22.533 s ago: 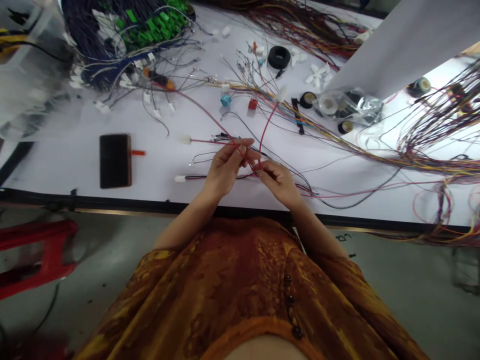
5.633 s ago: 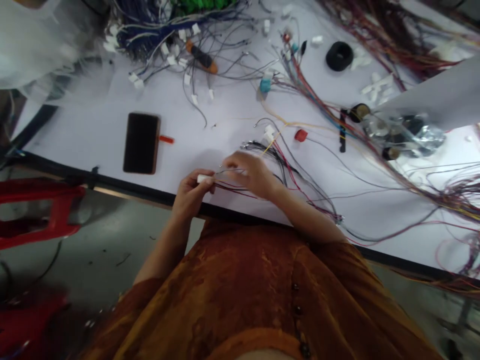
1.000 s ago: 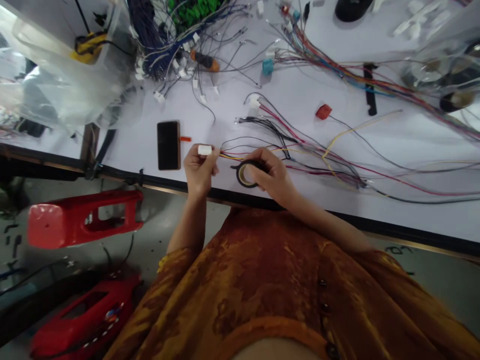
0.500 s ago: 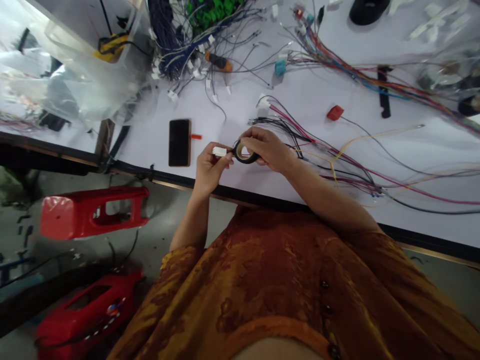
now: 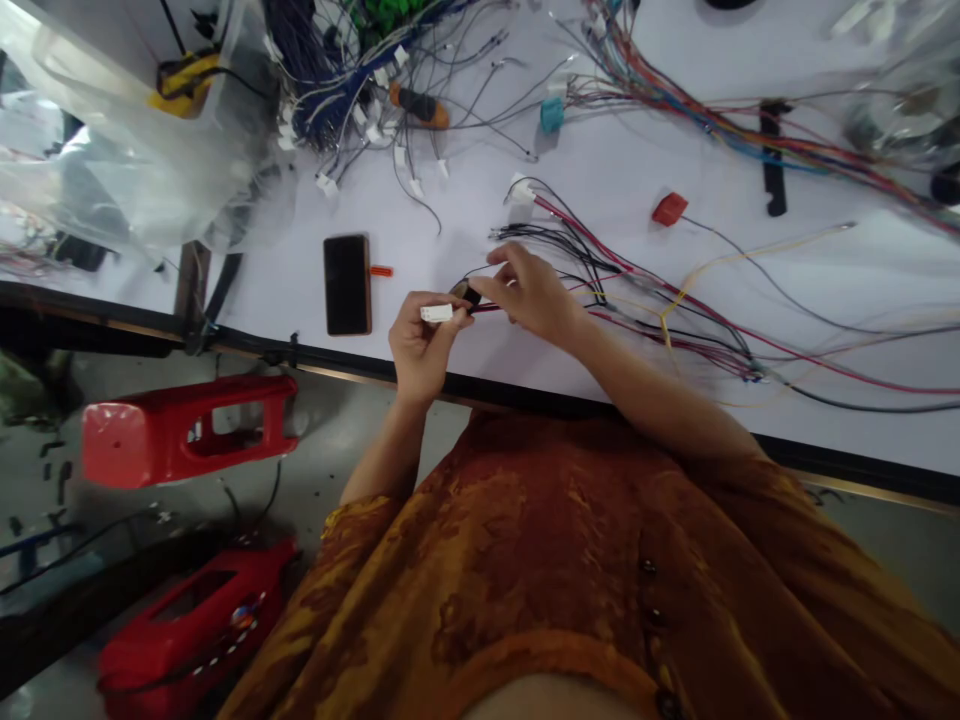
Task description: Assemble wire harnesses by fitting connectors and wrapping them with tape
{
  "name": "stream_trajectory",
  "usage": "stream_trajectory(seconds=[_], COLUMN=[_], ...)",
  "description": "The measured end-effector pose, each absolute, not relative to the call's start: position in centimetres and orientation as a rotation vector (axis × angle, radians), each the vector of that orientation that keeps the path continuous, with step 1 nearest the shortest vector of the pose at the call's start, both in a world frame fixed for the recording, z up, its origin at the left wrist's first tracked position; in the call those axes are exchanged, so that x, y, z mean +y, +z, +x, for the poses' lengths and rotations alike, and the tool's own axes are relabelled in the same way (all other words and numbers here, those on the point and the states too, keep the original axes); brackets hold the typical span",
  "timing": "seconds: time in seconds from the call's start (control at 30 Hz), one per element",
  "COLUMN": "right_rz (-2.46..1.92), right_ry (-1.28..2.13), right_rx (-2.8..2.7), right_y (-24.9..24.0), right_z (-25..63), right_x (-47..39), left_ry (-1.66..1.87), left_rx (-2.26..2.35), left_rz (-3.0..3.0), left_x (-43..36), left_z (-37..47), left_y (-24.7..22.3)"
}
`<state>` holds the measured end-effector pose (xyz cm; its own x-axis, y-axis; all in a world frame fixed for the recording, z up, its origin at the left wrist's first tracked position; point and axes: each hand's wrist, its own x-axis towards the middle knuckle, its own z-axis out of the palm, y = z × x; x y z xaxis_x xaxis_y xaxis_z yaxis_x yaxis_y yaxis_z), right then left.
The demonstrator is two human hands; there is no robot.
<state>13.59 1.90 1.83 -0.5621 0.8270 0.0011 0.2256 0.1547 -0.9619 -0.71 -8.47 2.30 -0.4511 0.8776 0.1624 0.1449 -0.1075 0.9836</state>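
Note:
My left hand [image 5: 421,350] is closed on a small white plug connector [image 5: 436,313], thumb and fingers pinching it near the table's front edge. Right beside those fingertips is a roll of black tape [image 5: 471,292], tilted and partly hidden by the fingers. Dark red wires [image 5: 491,308] run from there to the right, passing under my other hand. My right hand [image 5: 538,298] has its fingers apart; one fingertip meets the roll's edge while another finger stretches above it.
A phone [image 5: 347,285] and a small orange piece [image 5: 382,270] lie to the left. Behind are a white connector [image 5: 521,190], a red connector [image 5: 669,208], a teal connector [image 5: 552,115], an orange-black tool [image 5: 420,105] and wire bundles [image 5: 697,140]. Red stools [image 5: 187,430] stand below.
The tape roll has turned from facing up to tilted and shifted left against my left fingers. My right hand's fingers have spread from their grip on it. The view has shifted slightly.

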Motion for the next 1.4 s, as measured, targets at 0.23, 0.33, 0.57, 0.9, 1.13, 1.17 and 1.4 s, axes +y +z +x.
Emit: stream_trajectory(seconds=[0.23,0.33,0.57,0.9,1.13,1.17,1.4], right_rz=[-1.161,-1.135,-0.792,-1.196,-0.771,-0.840,-1.243], right_ry=[2.141,1.892,1.286,2.036,1.300,1.290,2.002], right_rx=[-1.321,-1.339,-2.007,-1.147,-1.971,-1.890,-1.209], right_y=[3.1,2.8,0.8,2.2,-0.4,-0.5,1.2], right_z=[11.5,14.1,16.8,14.4,18.1,17.8,14.8], right_x=[6.1,2.6,-3.3,2.9,-3.8,-3.1,4.7], left_ry=[1.591,1.665,1.624,1.660,1.602,1.594,1.515], left_rx=[1.653,1.654,1.630,1.594,1.623,1.606,1.490], left_rz=[1.114,0.973,0.897,1.068,0.892,0.936,1.329], left_x=[-8.8,-8.3,-7.1,-7.4,-6.5,-6.5,-7.2], left_z=[-0.1,-0.6,-0.5,-0.1,0.3,0.4,0.8], left_y=[1.7,1.3,1.7,0.5,0.7,0.9,0.7])
